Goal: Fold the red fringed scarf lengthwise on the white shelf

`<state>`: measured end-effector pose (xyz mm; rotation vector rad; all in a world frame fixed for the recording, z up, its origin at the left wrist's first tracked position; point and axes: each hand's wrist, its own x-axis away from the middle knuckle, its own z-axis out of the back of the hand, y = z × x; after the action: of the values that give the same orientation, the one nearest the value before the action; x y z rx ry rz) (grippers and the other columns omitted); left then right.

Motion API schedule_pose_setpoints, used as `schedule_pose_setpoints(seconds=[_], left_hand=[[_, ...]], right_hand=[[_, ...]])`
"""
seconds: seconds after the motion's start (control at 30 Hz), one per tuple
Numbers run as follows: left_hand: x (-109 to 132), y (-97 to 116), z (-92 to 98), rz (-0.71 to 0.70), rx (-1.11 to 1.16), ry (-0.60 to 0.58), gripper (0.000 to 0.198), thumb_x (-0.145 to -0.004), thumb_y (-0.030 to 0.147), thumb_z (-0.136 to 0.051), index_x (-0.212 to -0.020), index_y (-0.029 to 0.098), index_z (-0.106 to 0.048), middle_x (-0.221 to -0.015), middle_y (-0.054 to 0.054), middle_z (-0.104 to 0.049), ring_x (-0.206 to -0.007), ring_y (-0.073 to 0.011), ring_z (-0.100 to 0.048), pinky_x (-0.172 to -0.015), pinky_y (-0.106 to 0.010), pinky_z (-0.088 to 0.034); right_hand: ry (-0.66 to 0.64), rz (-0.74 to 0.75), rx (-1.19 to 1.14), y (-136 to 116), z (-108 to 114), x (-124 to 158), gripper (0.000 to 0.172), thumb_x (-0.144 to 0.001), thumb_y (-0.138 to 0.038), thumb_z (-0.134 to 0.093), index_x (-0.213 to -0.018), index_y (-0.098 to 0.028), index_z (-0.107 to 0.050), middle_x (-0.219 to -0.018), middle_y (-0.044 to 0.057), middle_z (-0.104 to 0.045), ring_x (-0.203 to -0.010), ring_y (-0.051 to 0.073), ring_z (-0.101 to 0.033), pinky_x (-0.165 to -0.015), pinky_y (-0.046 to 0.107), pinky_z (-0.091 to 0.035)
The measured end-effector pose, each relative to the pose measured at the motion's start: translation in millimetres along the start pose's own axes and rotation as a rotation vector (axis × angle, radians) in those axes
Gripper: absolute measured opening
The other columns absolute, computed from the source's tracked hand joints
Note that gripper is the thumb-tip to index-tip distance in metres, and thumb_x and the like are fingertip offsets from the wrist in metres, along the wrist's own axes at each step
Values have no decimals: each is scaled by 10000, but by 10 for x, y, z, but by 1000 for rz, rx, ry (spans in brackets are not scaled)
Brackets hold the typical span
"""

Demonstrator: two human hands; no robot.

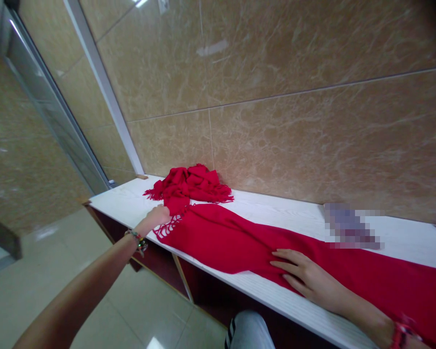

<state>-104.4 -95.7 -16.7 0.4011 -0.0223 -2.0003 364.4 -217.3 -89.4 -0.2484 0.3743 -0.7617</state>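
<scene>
A long red scarf (pixel 232 237) lies stretched along a white counter (pixel 298 213). My left hand (pixel 158 214) reaches out to its fringed end and is closed on the fringe near the counter's front edge. My right hand (pixel 307 275) lies flat on the middle of the scarf with fingers spread, pressing it down. A second red scarf (pixel 192 183) sits bunched in a heap against the wall just beyond the fringed end.
A brown marble-tiled wall (pixel 294 126) rises behind the counter. A blurred-out object (pixel 349 225) lies on the counter to the right. Dark red cabinet fronts (pixel 156 257) sit below, over a glossy tiled floor (pixel 32 271). My knee (pixel 249 332) shows at the bottom.
</scene>
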Motion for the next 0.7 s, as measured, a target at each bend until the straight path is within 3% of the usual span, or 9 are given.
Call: schedule_pose_setpoints(seconds=[0.1, 0.3, 0.53, 0.63, 0.7], left_hand=[[-109, 163, -198, 46, -82, -16, 147, -791, 206, -515, -794, 117, -631, -800, -77, -604, -815, -207, -569, -766, -345, -449], [-170, 558, -607, -136, -123, -103, 317, -831, 266, -461, -1128, 184, -535, -1154, -76, -519, -1060, -171, -488, -939, -292, -350], [-161, 510, -594, -106, -310, -46, 366, -851, 152, -368, -1196, 128, -486, -1317, -146, -380, -1254, -242, -294, -1010, -398, -271], [-159, 743, -633, -202, -229, -40, 403, -879, 224, -372, -1275, 157, -404, -1374, -131, -310, -1276, -224, -254, -1026, -376, -249], [-114, 930, -699, -265, -160, -124, 468, -892, 332, -376, -1338, 211, -301, -1416, -98, -246, -1297, -211, -207, -1028, -362, -243]], right_hand=[[-2, -10, 3, 6, -6, 1, 343, -879, -358, -383, -1170, -288, -553, -1268, 49, -482, -1193, 232, -395, -1012, 416, -326], [30, -5, 20, 20, -27, 12, 349, -881, -350, -383, -1173, -261, -552, -1277, 60, -467, -1189, 229, -398, -1006, 403, -339], [175, -3, 158, 61, -65, 8, 346, -854, -311, -437, -1172, -232, -545, -1299, 92, -441, -1218, 259, -356, -1006, 484, -298], [173, 33, 150, 30, -19, 14, 349, -851, -275, -437, -1182, -228, -535, -1312, 99, -427, -1229, 256, -341, -1006, 482, -294], [120, 65, 128, -3, 38, 38, 375, -859, -258, -420, -1226, -232, -493, -1335, 97, -401, -1252, 247, -305, -1019, 477, -271]])
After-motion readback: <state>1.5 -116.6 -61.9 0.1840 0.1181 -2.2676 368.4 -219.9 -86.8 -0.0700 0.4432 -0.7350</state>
